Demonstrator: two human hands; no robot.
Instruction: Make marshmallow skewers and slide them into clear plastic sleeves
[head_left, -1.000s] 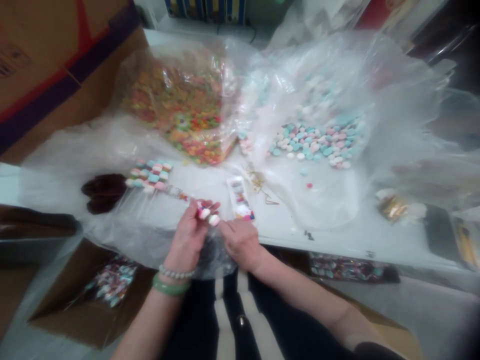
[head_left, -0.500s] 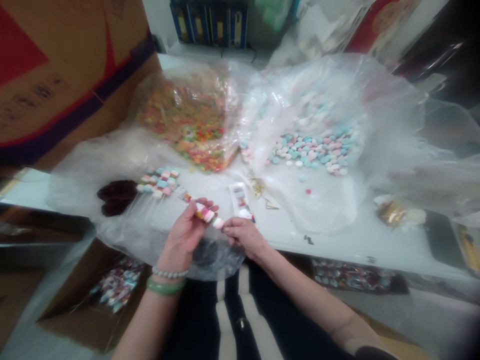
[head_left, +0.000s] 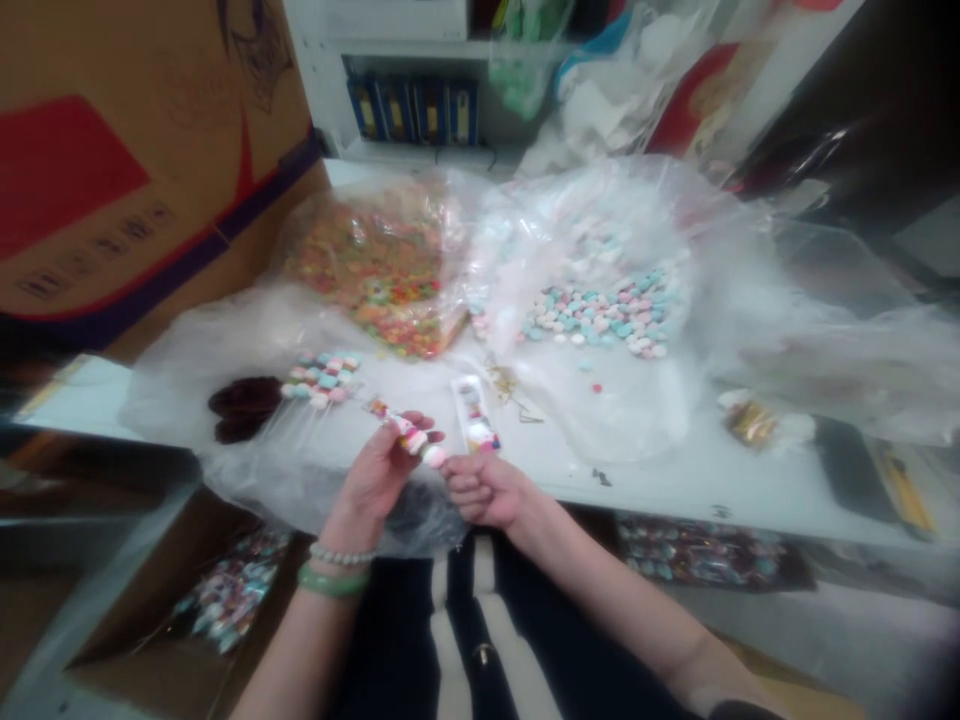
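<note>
Camera has tipped up a touch since the last look, bringing more of the shelf into view at 12 o'clock, and the right hand point(head_left: 487, 490) has curled its fingers in. I've got the left hand point(head_left: 371, 480) closed around a candy stick point(head_left: 405, 432), which sits just above the hands and tilts from upper left down to lower right. Its pink-and-white end piece point(head_left: 433, 456) sits right by the right hand's fingertips point(head_left: 457, 482); I can't tell whether they're pinching it or only touching it.

From here, that stick looks very light but slim, and those chalky pastel candies look brittle and likely to slip. I'd hold it along the stem with a soft pinch and keep pressure off the end piece.

Around the hands, a clear plastic sheet point(head_left: 300, 490) covers much of the worktop point(head_left: 637, 490). A row of finished candy sticks point(head_left: 319, 382) lies at 10 o'clock, beside a dark maroon bundle point(head_left: 244, 410). At 11 o'clock sits a clear bag of orange-toned candies point(head_left: 367, 280), while a spread of pastel tablet candies point(head_left: 600, 320) lies at 1 o'clock. Closer in, a printed card strip point(head_left: 472, 415) lies just past the right hand.
</note>
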